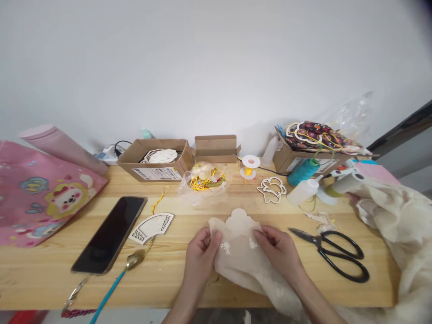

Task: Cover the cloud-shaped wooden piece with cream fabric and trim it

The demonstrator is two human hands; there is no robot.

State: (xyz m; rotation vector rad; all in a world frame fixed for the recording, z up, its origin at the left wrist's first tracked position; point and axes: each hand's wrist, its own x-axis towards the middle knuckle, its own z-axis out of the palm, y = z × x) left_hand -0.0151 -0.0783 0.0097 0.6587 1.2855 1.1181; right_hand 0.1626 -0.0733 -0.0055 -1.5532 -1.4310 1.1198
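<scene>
A sheer cream fabric with small white flower embroideries lies over a cloud-shaped wooden piece near the front middle of the wooden table. My left hand pinches the fabric's left edge, fingers curled. My right hand grips the fabric's right side beside one flower. The fabric trails off the table's front edge below my right wrist. Black scissors lie just right of my right hand.
A black phone, a fan-shaped wooden cutout and a gold spoon lie to the left. Cardboard boxes, a bag of yellow cord, a teal thread cone, a glue bottle and pink fabric surround them.
</scene>
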